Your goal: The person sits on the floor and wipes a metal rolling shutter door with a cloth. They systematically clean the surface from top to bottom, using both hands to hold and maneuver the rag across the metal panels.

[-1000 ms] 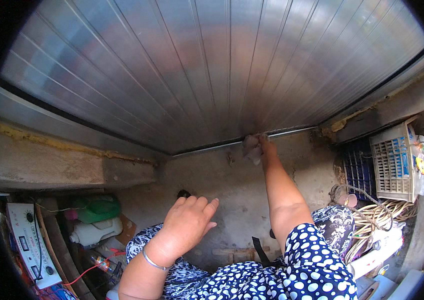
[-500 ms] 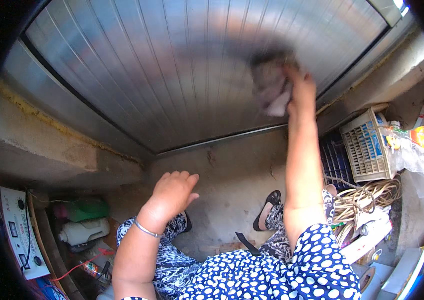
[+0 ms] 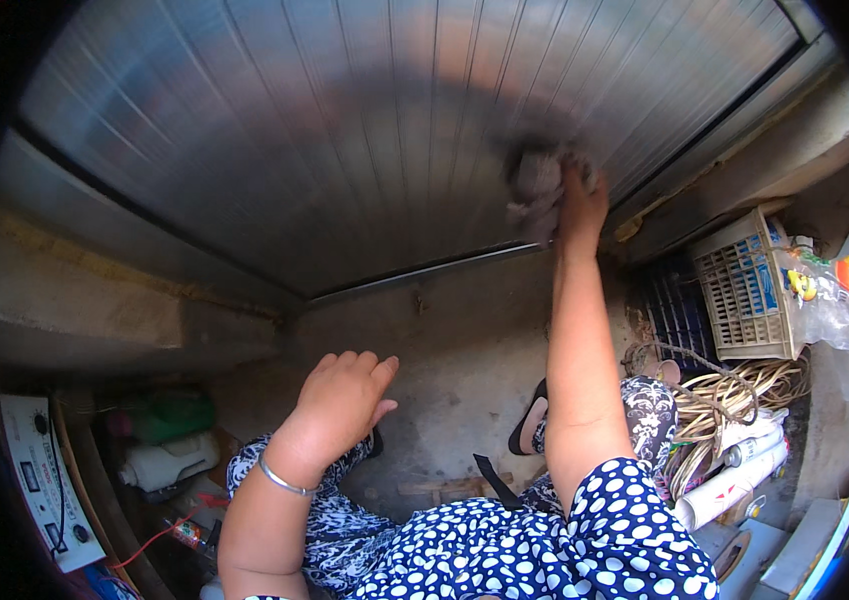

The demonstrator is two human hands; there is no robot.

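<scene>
A ribbed silver metal panel [image 3: 385, 200] fills the far side of the view. Against its lower right part my right hand [image 3: 583, 205] presses a crumpled greyish cloth [image 3: 537, 185], closed round it. A dim reflection of the cloth shows in the shiny surface. My left hand [image 3: 345, 400], with a silver bangle [image 3: 288, 478] at the wrist, is held in the air over my left knee. Its fingers are loosely stretched, the thumb stands apart, and it holds nothing.
On the right stand a cream plastic crate [image 3: 743, 290], a coil of pale cable [image 3: 720, 400] and a white cylindrical can [image 3: 730, 490]. To the left are a white control box [image 3: 45, 480], a pale plastic bottle [image 3: 170, 462] and a green container [image 3: 170, 415]. Concrete ledges [image 3: 95, 290] flank the panel.
My right hand and the cloth have moved a little down and toward me on the panel. The left hand has stayed nearly in place. The whole view has shifted slightly.
</scene>
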